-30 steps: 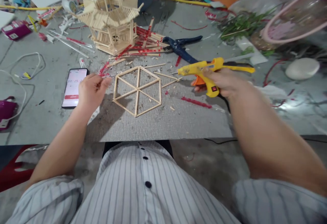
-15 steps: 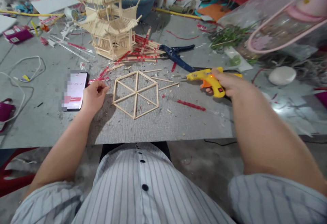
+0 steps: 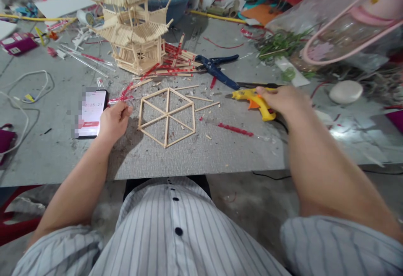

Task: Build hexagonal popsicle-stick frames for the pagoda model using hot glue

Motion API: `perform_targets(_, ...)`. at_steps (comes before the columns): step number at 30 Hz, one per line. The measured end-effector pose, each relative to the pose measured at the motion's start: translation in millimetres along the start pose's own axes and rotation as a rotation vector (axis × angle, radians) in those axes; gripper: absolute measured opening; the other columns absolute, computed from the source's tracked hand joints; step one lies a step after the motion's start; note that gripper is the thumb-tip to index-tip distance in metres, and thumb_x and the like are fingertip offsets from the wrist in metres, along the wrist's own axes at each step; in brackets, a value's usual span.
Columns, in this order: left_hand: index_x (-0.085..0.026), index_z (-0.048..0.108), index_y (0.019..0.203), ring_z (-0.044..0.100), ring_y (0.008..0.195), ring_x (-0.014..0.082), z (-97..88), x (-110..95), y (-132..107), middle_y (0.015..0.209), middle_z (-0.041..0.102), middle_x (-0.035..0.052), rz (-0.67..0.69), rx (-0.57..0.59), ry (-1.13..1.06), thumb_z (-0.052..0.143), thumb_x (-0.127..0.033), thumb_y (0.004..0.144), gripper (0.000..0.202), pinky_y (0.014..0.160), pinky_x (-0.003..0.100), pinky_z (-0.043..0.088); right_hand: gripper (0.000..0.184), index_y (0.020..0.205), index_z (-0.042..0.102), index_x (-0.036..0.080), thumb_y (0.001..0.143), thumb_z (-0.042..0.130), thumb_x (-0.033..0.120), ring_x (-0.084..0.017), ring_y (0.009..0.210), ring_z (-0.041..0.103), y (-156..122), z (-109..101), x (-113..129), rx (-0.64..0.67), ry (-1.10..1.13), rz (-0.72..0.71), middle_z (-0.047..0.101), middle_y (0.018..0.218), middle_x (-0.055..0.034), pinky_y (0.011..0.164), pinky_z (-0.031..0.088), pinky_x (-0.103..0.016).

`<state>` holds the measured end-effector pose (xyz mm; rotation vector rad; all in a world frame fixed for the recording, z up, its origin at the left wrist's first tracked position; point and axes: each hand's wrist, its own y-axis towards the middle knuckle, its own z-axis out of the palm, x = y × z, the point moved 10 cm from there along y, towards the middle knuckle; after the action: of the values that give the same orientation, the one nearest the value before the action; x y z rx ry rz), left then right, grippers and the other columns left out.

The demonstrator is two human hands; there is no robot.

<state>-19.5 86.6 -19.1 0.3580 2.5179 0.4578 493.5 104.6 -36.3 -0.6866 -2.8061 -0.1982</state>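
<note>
My right hand (image 3: 280, 100) is closed on the back of a yellow hot glue gun (image 3: 260, 105) with an orange trigger. The gun is low over the table, its nozzle pointing left; some of the fingers are hidden behind the hand. My left hand (image 3: 115, 118) rests on the table in a loose fist, and nothing shows in it. Just left of that hand lies a phone (image 3: 92, 112) with a lit screen. Between my hands, flat on the table, is a hexagonal frame of thin wooden sticks (image 3: 166, 114) with spokes meeting in the middle.
A wooden stick pagoda (image 3: 134, 28) stands at the back left, before a blue basin (image 3: 184, 3). Red-marked sticks (image 3: 176, 60) and dark blue pliers (image 3: 217, 68) lie beside it. On the right are a pink-rimmed clear bottle (image 3: 343, 32) and a white oval object (image 3: 346, 91).
My right hand has turned over the glue gun and lowered it slightly, so its side switch no longer shows. My left hand has curled inward and shifted slightly left.
</note>
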Motion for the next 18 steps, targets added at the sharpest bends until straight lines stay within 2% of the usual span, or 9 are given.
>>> perform_targets(1, -0.022, 0.046, 0.066, 0.031, 0.048, 0.0077, -0.3, -1, 0, 0.053, 0.036, -0.0065, -0.001, 0.002, -0.001, 0.050, -0.038, 0.088, 0.027, 0.052, 0.028, 0.023, 0.036, 0.072, 0.067, 0.016, 0.079, 0.071, 0.050, -0.036, 0.087, 0.064, -5, -6, -2, -0.027, -0.081, 0.083, 0.067, 0.092, -0.0339, 0.072, 0.041, -0.049)
perform_targets(2, -0.022, 0.042, 0.064, 0.030, 0.048, 0.0078, -0.7, -2, 1, 0.051, 0.033, -0.0065, -0.002, 0.004, -0.004, 0.050, -0.039, 0.088, 0.031, 0.052, 0.028, 0.022, 0.036, 0.079, 0.069, 0.015, 0.082, 0.067, 0.050, -0.037, 0.091, 0.064, -12, -10, 6, -0.047, -0.110, 0.083, 0.066, 0.098, -0.0344, 0.073, 0.040, -0.048)
perform_targets(4, -0.022, 0.035, 0.059, 0.027, 0.048, 0.0077, -2.2, -3, 1, 0.049, 0.028, -0.0063, -0.010, 0.004, -0.006, 0.049, -0.044, 0.090, 0.040, 0.052, 0.028, 0.020, 0.028, 0.088, 0.071, 0.017, 0.088, 0.062, 0.044, -0.031, 0.087, 0.063, -29, -9, 44, -0.043, -0.044, -0.109, 0.069, 0.095, -0.0253, 0.072, 0.039, -0.042)
perform_targets(7, -0.022, 0.028, 0.056, 0.025, 0.047, 0.0078, -5.1, -1, 1, 0.048, 0.025, -0.0061, -0.060, -0.021, -0.010, 0.047, -0.046, 0.091, 0.047, 0.051, 0.028, 0.019, 0.016, 0.084, 0.069, 0.023, 0.086, 0.064, 0.037, -0.024, 0.078, 0.060, -64, 5, 112, 0.035, 0.103, -0.453, 0.070, 0.086, -0.0107, 0.069, 0.039, -0.034)
perform_targets(9, -0.022, 0.034, 0.057, 0.028, 0.047, 0.0085, -6.2, 4, 0, 0.048, 0.031, -0.0057, -0.104, -0.051, -0.025, 0.049, -0.045, 0.088, 0.042, 0.050, 0.028, 0.022, 0.011, 0.082, 0.069, 0.024, 0.085, 0.063, 0.032, -0.023, 0.079, 0.060, -85, 13, 151, 0.062, 0.148, -0.629, 0.071, 0.087, -0.0075, 0.068, 0.039, -0.032)
perform_targets(11, -0.023, 0.042, 0.063, 0.034, 0.048, 0.0098, -6.3, 9, -1, 0.051, 0.040, -0.0047, -0.127, -0.083, -0.062, 0.052, -0.041, 0.085, 0.030, 0.050, 0.028, 0.027, 0.012, 0.084, 0.070, 0.024, 0.087, 0.060, 0.029, -0.024, 0.082, 0.061, -97, 23, 184, 0.117, 0.138, -0.737, 0.072, 0.088, -0.0075, 0.066, 0.038, -0.032)
perform_targets(13, -0.024, 0.048, 0.070, 0.039, 0.050, 0.0107, -5.0, 10, -1, 0.056, 0.047, -0.0036, -0.111, -0.097, -0.107, 0.053, -0.038, 0.084, 0.020, 0.051, 0.029, 0.031, 0.015, 0.088, 0.071, 0.024, 0.089, 0.056, 0.027, -0.025, 0.088, 0.062, -100, 29, 213, 0.153, 0.113, -0.795, 0.073, 0.094, -0.0080, 0.067, 0.038, -0.032)
perform_targets(15, -0.024, 0.049, 0.072, 0.039, 0.051, 0.0101, -2.1, 9, -1, 0.057, 0.047, -0.0040, -0.086, -0.082, -0.135, 0.052, -0.037, 0.085, 0.019, 0.053, 0.029, 0.032, 0.019, 0.093, 0.072, 0.023, 0.090, 0.053, 0.024, -0.026, 0.093, 0.063, -98, 34, 241, 0.186, 0.077, -0.831, 0.074, 0.099, -0.0080, 0.069, 0.039, -0.033)
perform_targets(18, -0.022, 0.051, 0.075, 0.039, 0.053, 0.0082, 0.9, 7, 0, 0.059, 0.046, -0.0046, -0.064, -0.059, -0.166, 0.050, -0.035, 0.086, 0.017, 0.054, 0.027, 0.031, 0.026, 0.101, 0.074, 0.020, 0.091, 0.051, 0.023, -0.028, 0.101, 0.063, -91, 40, 286, 0.167, 0.019, -0.887, 0.073, 0.107, -0.0100, 0.075, 0.042, -0.035)
